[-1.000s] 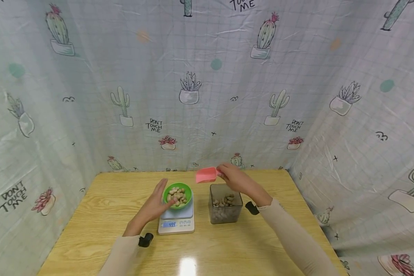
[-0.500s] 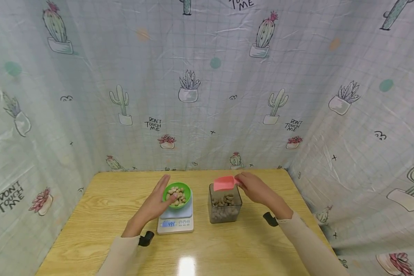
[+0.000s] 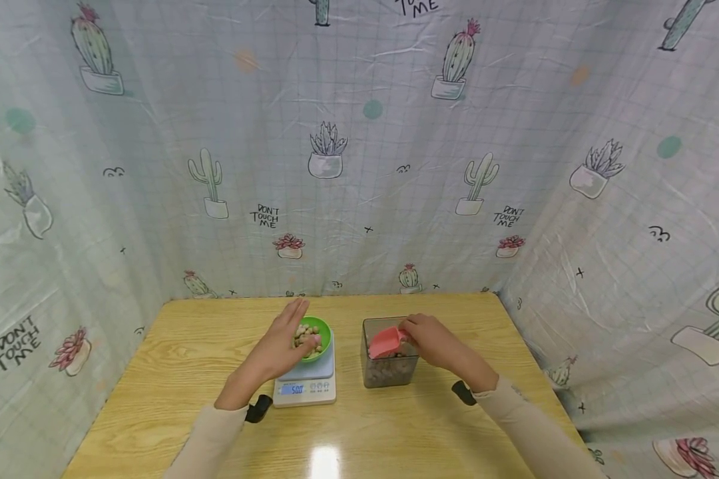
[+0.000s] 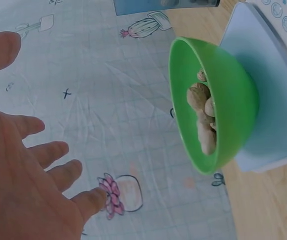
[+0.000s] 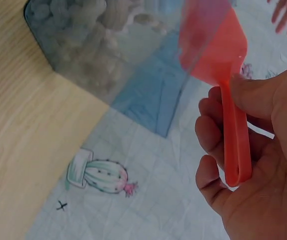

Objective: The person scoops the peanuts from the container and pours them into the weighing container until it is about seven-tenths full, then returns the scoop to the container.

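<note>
My right hand (image 3: pixel 434 342) grips the handle of a pink-red scoop (image 3: pixel 386 342), its blade tilted down inside a clear grey square container (image 3: pixel 389 374) of peanuts. In the right wrist view, thumb and fingers wrap the scoop's handle (image 5: pixel 236 140). To the left, a green bowl (image 4: pixel 233 100) partly filled with peanuts (image 4: pixel 202 115) sits on a white kitchen scale (image 3: pixel 320 394) whose lit display reads about 50.0. Beside that bowl my left hand (image 3: pixel 280 349) is held with fingers extended, overlapping the rim in the head view; the left wrist view shows its palm apart from the bowl.
Everything stands on a wooden table (image 3: pixel 216 346), the container to the right of the scale. A cactus-print curtain (image 3: pixel 359 199) hangs behind the table and along both sides. Each wrist wears a small black camera mount.
The right hand has brought the scoop from between bowl and container to the right, then down into the container. The left hand has shifted slightly right over the bowl's edge.
</note>
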A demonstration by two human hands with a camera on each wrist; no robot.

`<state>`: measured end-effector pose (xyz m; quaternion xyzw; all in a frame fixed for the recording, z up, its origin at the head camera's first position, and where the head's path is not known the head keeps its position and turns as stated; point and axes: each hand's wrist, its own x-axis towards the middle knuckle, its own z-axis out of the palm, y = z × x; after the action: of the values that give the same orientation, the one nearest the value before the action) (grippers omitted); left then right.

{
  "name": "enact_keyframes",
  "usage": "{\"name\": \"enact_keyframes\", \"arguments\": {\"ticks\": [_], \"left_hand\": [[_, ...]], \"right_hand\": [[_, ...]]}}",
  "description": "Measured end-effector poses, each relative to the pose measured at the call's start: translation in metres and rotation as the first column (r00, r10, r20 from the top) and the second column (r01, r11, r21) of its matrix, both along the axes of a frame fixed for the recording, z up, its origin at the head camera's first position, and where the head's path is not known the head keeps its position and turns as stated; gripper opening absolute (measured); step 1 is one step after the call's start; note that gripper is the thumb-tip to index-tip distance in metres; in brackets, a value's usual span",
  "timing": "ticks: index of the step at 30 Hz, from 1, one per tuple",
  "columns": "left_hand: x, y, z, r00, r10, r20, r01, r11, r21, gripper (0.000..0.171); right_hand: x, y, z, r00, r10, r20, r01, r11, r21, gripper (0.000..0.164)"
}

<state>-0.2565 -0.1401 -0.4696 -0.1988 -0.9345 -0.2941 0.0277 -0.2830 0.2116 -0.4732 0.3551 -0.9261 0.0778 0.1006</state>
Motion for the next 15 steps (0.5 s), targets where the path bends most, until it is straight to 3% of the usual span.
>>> {"name": "enact_keyframes", "arguments": {"ticks": [8, 15], "left_hand": [[0.002, 0.007, 0.004, 0.999, -0.019, -0.045, 0.017, 0.998, -0.054, 0.081], [0.002, 0.01, 0.007, 0.998, -0.032, -0.062, 0.027, 0.997, -0.069, 0.08]], "right_hand": [[0.004, -0.011, -0.012, 0.998, 0.011, -0.069, -0.004, 0.996, 0.093, 0.016], [0.002, -0.013, -0.014, 1.0, 0.016, -0.011, -0.016, 0.999, 0.044, 0.016]]}}
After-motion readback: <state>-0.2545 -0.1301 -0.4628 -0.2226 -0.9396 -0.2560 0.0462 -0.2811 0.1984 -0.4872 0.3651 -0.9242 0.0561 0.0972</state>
